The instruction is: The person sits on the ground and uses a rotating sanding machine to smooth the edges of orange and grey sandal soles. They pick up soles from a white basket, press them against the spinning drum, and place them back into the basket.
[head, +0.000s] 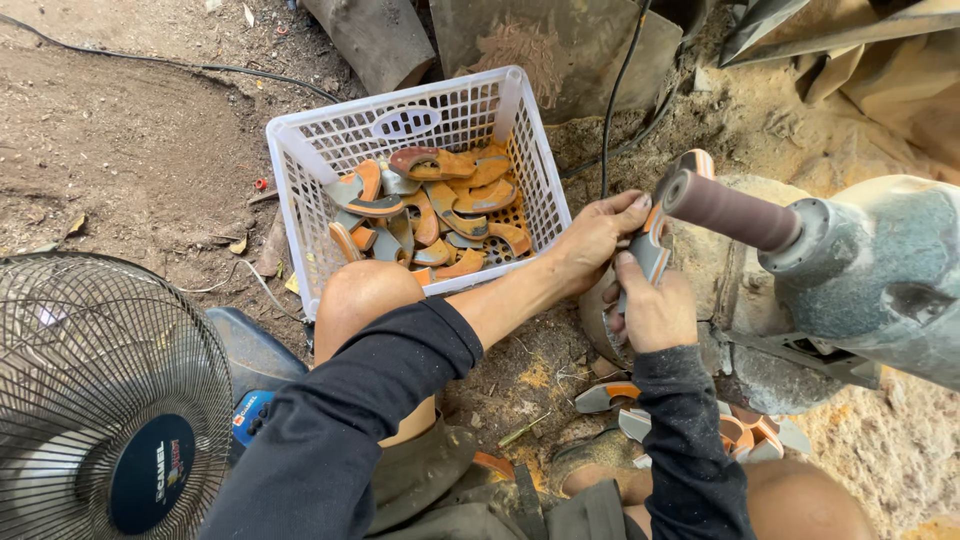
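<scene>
Two hands hold one small curved piece of grey and orange, right up by a spinning-type sanding drum.

Far left stands a round wire fan on the dirt floor. It is well apart from the hands.

Next comes a white plastic basket with holes in its walls. Many more curved pieces, grey and orange, lie heaped inside it. The basket sits just past the person's bare knee and near the left hand.

The left hand reaches across from the basket side. Its fingers are pressed on the top part of the piece, pinching it. The right hand comes up from below and wraps around the lower part. Both hands are closed on the same piece, so neither is nearer than the other.

The piece stands nearly upright, with its long side running up and down. Its top end touches, or almost touches, the brown drum; I cannot tell which. The drum sticks out to the left from a big grey dusty machine, so the drum lies just to the right of the hands.

There is little room there, since the fingers are close to the drum. Below the hands, a few more curved pieces lie on the ground by the person's legs.
</scene>
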